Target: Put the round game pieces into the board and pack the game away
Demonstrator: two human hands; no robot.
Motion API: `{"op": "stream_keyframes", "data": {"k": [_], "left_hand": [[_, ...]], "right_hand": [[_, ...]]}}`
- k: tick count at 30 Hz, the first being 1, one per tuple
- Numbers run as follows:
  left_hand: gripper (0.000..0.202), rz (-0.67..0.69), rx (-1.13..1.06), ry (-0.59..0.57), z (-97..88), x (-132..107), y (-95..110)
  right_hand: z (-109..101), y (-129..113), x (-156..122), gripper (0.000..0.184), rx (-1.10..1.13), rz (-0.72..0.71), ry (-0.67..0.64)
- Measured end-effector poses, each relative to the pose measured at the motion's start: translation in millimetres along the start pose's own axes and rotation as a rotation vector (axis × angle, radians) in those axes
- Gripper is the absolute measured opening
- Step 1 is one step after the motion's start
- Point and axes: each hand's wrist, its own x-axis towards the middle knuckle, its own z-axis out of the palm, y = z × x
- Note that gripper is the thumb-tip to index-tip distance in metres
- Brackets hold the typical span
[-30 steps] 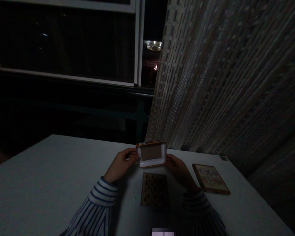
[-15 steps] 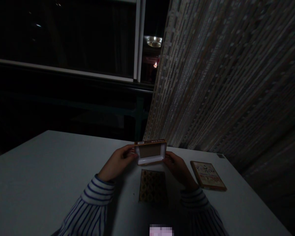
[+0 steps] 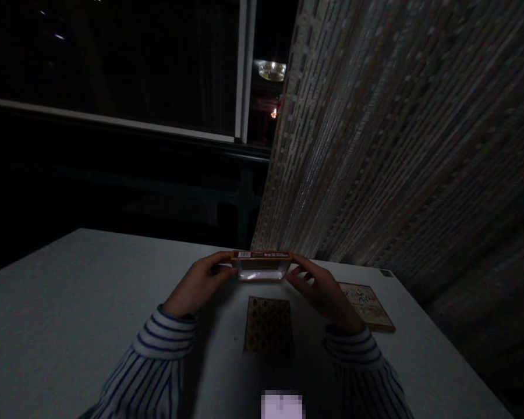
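Observation:
Both hands hold a small open box tray (image 3: pixel 260 265) with an orange rim and white inside, just above the white table (image 3: pixel 70 314). My left hand (image 3: pixel 198 286) grips its left end and my right hand (image 3: pixel 321 289) grips its right end. The tray is tipped nearly flat, its far side wall facing me. Below it on the table lies a patterned stack of cards (image 3: pixel 268 325). The box lid (image 3: pixel 367 305), orange-edged with a picture on it, lies flat to the right of my right hand.
A beaded curtain (image 3: pixel 397 134) hangs close behind the table's far right edge. A dark window with a white frame (image 3: pixel 243 70) fills the back left. The room is very dim.
The box tray has tilted from standing with its open side toward me to almost flat. Both hands have stayed on its ends.

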Motion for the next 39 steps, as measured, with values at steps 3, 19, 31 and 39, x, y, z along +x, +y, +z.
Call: {"op": "stream_keyframes", "data": {"k": [3, 19, 31, 39], "left_hand": [[0.033, 0.004, 0.032, 0.005, -2.0, -0.4, -2.0], [0.038, -0.004, 0.098, 0.009, 0.8, -1.2, -6.2], [0.044, -0.096, 0.003, -0.011, 1.6, -1.8, 4.0], [0.040, -0.039, 0.001, -0.028, 1.5, -2.3, 5.4]], "right_hand": [[-0.4, -4.1, 3.7, 0.045, -0.004, -0.039, 0.005], [-5.3, -0.2, 0.7, 0.036, -0.005, -0.144, -0.067], [-8.9, 0.7, -1.5, 0.034, -0.028, -0.221, -0.028], [-7.8, 0.2, -2.2, 0.035, -0.036, -0.268, -0.001]]}}
